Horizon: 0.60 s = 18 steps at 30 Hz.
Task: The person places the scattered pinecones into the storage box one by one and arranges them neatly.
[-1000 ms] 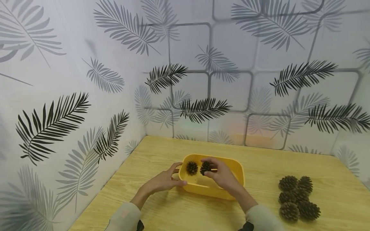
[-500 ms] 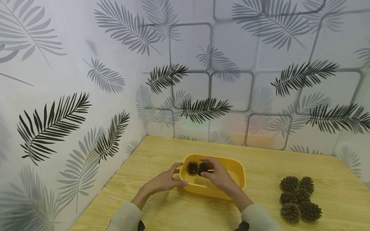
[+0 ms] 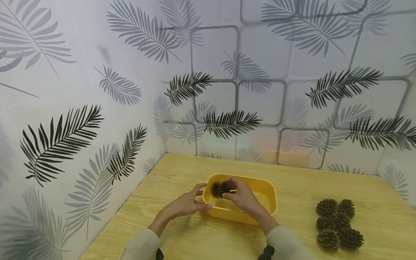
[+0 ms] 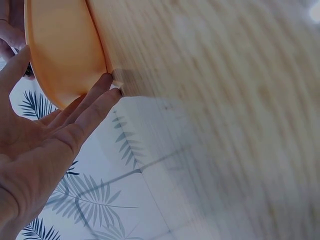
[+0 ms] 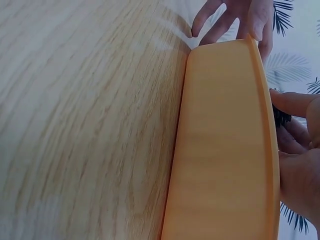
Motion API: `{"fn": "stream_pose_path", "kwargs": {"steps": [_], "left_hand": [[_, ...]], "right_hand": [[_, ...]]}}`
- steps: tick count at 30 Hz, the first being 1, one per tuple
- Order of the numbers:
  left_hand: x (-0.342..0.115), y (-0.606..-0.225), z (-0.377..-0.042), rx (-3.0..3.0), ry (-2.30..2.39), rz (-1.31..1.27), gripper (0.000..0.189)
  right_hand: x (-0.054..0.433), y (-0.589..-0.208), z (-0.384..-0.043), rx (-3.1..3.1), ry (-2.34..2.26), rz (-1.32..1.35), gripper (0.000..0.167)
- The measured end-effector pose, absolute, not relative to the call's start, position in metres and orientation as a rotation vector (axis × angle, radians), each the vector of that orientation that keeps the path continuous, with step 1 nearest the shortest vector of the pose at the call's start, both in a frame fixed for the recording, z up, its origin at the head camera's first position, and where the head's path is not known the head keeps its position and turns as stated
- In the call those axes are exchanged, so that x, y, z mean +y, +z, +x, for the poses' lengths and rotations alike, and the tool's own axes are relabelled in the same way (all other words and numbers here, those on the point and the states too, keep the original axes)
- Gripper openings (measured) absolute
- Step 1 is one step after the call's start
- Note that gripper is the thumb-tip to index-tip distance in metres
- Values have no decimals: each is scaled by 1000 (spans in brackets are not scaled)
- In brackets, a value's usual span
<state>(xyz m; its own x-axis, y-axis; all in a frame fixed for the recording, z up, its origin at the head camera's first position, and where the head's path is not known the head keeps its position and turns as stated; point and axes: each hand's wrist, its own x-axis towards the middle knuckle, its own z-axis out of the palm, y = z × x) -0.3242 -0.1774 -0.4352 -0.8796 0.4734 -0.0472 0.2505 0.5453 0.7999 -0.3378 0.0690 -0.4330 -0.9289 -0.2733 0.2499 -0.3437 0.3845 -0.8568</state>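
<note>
A yellow rectangular box (image 3: 240, 216) stands on the table. My left hand (image 3: 184, 204) lies at its left end, thumb on the near rim. In the left wrist view, fairly straight fingers of that hand touch the box's outer wall (image 4: 67, 47). With thumb and fingers my right hand (image 3: 243, 196) holds a pine cone (image 3: 225, 188) inside the box, toward the left end. Right beside it in the box lies another pine cone (image 3: 215, 189), partly covered. From the right wrist view, only a dark bit of the held pine cone (image 5: 281, 116) shows beyond the rim.
Several brown pine cones (image 3: 339, 220) lie in a cluster on the table to the right of the box. A leaf-patterned wall (image 3: 182, 141) borders the wood-grain table (image 3: 292, 187) at the back and left.
My right hand has moved left inside the box with the pine cone, bringing it up against the other one. The left hand has stayed at the box's left end.
</note>
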Motion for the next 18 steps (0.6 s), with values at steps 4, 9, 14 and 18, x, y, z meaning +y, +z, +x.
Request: {"fn": "stream_pose_path", "kwargs": {"steps": [4, 9, 14, 18], "left_hand": [[-176, -436, -325, 2519, 1254, 610, 89], [-176, -437, -328, 2514, 1259, 629, 90], [-177, -437, -328, 2506, 1266, 647, 91], [-178, -438, -327, 2506, 1266, 640, 88]], "right_hand": [[66, -432, -339, -2557, 1598, 583, 34], [64, -432, -339, -2566, 1615, 610, 34], [64, -433, -341, -2582, 1618, 691, 34], [63, -437, -341, -2600, 1590, 746, 34]]}}
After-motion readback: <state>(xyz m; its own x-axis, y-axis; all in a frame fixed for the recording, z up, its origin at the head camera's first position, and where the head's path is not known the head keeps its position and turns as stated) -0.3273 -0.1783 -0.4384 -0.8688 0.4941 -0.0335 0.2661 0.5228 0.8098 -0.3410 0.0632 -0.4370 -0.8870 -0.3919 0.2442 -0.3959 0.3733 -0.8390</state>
